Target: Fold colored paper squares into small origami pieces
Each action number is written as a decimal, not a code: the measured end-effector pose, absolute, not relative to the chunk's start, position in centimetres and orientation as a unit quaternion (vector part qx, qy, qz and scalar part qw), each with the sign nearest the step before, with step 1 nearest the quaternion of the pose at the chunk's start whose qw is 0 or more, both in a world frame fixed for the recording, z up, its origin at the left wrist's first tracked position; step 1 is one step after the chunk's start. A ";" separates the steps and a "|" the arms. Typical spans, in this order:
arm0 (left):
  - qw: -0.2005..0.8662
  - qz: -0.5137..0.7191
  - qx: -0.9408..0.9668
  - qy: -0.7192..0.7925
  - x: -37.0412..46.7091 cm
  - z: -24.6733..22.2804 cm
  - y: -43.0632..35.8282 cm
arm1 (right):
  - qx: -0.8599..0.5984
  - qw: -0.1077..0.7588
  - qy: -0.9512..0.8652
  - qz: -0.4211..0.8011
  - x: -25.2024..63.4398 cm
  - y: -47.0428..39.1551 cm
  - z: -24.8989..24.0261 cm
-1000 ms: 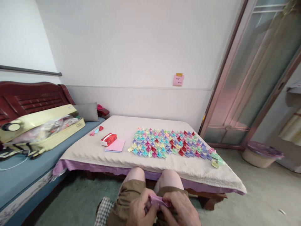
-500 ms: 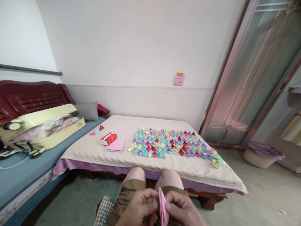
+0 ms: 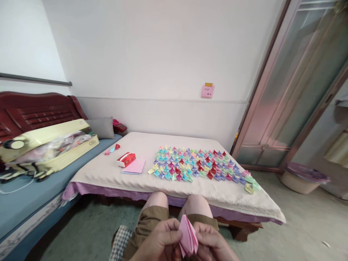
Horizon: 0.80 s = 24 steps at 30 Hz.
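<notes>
A piece of folded pink paper point(image 3: 188, 235), pointed at the top with layered pleats, is held above my lap. My left hand point(image 3: 164, 237) pinches its left edge between thumb and fingers. On the opposite side, my right hand point(image 3: 208, 239) grips the right edge the same way. Beyond my knees, many small folded paper pieces point(image 3: 190, 165) in several colours stand in rows on the cloth-covered table point(image 3: 108, 177). To their left lies a stack of square paper sheets point(image 3: 136, 166), pink on top, partly under a red tissue pack point(image 3: 126, 159).
Larger pale green folded pieces point(image 3: 252, 184) lie near the table's right edge. Small coloured items point(image 3: 112, 149) sit at its far left. An open yellow suitcase point(image 3: 62, 156) rests on the blue-covered seat to the left. A bin point(image 3: 301, 179) stands right, on the floor.
The pink paper has turned from nearly edge-on to showing its broad pleated face. Both hands still hold it, with the fingers slightly shifted.
</notes>
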<state>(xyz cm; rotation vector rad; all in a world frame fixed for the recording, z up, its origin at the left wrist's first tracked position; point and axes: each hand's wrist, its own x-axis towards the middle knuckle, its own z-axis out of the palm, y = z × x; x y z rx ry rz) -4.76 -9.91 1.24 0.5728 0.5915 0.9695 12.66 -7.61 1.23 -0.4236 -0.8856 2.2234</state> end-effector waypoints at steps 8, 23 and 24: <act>0.787 0.472 0.266 0.295 -4.5 2.7 -10.5 | -0.225 0.385 -0.307 0.841 12.3 -8.4 2.5; 0.586 0.515 0.464 0.420 -4.7 1.9 -10.0 | -0.364 0.391 -0.488 0.690 13.1 -7.2 0.7; 0.574 0.518 0.469 0.427 -4.7 2.0 -10.0 | -0.364 0.391 -0.490 0.689 12.9 -7.3 0.8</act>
